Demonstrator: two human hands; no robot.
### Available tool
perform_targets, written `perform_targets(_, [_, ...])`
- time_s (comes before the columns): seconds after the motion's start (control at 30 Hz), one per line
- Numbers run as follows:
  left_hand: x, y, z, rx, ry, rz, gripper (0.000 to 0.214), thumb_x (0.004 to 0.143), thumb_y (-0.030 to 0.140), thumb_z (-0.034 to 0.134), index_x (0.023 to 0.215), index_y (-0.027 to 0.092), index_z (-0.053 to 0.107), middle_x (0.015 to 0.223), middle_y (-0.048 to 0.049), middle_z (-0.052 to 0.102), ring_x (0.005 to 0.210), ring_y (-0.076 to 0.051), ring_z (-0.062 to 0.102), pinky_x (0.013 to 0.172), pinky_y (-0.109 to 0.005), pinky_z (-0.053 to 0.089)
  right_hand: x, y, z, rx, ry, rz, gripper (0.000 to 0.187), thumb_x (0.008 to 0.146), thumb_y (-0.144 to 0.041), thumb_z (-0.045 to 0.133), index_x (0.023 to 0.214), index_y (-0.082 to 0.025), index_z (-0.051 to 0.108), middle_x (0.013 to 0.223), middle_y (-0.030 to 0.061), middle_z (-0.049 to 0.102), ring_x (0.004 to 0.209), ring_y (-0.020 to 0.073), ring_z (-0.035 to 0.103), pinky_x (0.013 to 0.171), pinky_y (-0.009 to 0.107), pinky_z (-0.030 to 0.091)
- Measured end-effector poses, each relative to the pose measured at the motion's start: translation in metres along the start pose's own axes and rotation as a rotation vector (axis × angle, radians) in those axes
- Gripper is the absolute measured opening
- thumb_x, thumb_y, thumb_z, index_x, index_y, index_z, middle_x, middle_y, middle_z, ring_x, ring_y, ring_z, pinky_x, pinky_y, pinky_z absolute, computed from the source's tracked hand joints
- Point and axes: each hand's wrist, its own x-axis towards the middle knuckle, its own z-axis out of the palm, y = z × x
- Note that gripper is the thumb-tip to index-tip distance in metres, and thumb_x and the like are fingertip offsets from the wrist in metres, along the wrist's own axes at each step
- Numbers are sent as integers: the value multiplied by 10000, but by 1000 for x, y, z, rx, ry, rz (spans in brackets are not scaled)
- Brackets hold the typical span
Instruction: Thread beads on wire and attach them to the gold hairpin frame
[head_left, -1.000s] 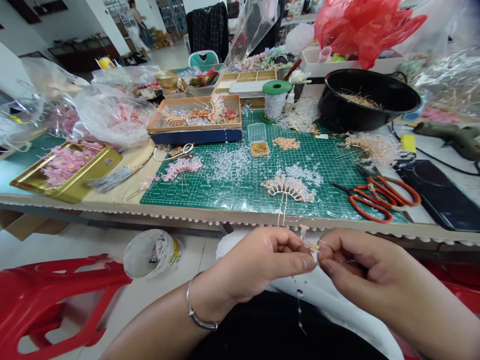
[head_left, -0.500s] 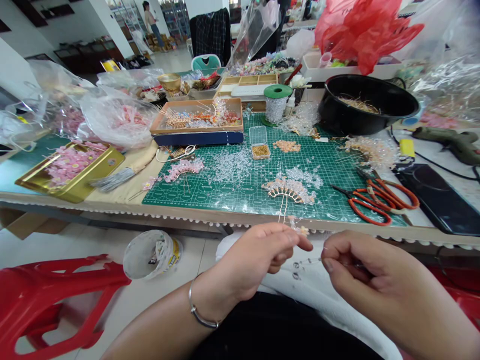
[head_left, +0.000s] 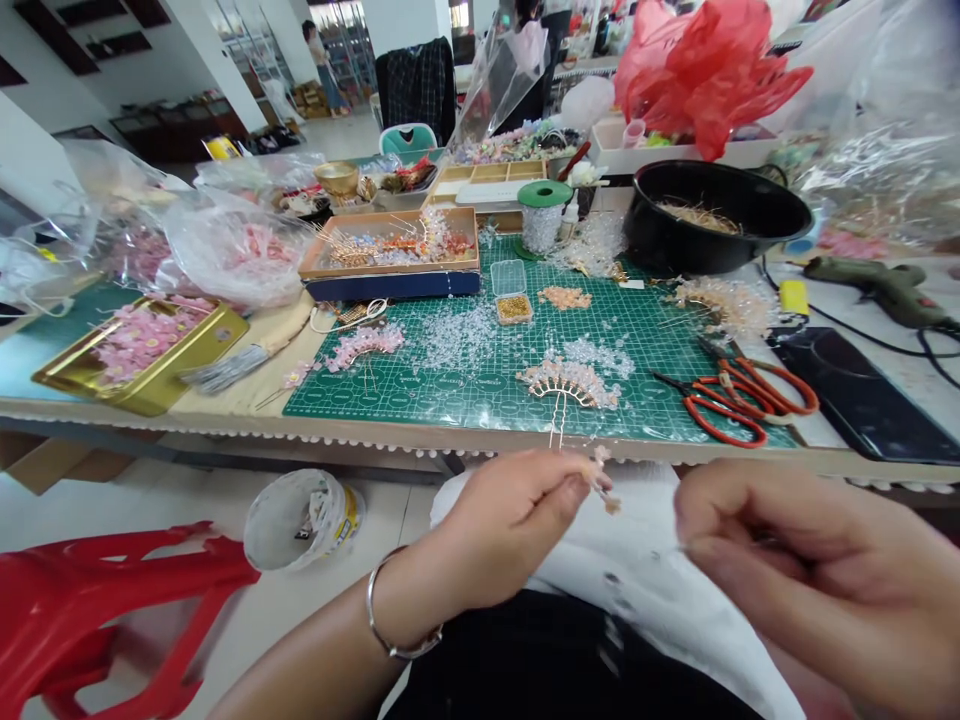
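Observation:
My left hand (head_left: 517, 520), wearing a silver bangle, pinches a small sprig of peach flower beads (head_left: 606, 490) between thumb and fingertips. To its right, my right hand (head_left: 810, 580) has thumb and forefinger pressed together on a thin beaded wire, barely visible at the fingertips. Below and between the hands, transparent beads (head_left: 611, 580) hang, smeared by motion. Just beyond my left hand, a gold hair comb (head_left: 568, 388) trimmed with pale crystal beads lies on the green cutting mat (head_left: 450, 400), its prongs toward me. Loose transparent beads (head_left: 596, 355) lie behind it.
Orange-handled scissors (head_left: 724, 415) and a dark phone (head_left: 862, 390) lie on the right. Further back stand a black basin (head_left: 637, 235), a wire spool (head_left: 544, 190) and a box of hair ornaments (head_left: 394, 285). A gold tin (head_left: 161, 375) holds pink flowers. A red stool (head_left: 127, 560) stands left.
My right hand has moved right, away from my left. My left thumb has closed over the peach sprig, which shows more now. The hanging beads have swung lower. The view has shifted slightly.

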Motion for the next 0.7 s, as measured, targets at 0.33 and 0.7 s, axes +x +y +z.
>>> perform_targets(0.33, [-4,-1,-2,136,-220,163,347,1050,345,362,1084,187,668,943,-81,756,838,-189,668,805,-279,470,18,-12,9,-205,-107,-260,201,884,-140,486,757,-250,597,596,-50,527,499,105,485,455,217,382])
perform_targets(0.7, [3,6,-3,-50,-306,7,335,1031,344,414,962,167,689,999,-82,752,908,-176,667,826,-258,471,22,-3,-4,-484,-174,-682,195,959,-93,476,817,-203,552,675,7,568,604,155,477,550,316,290])
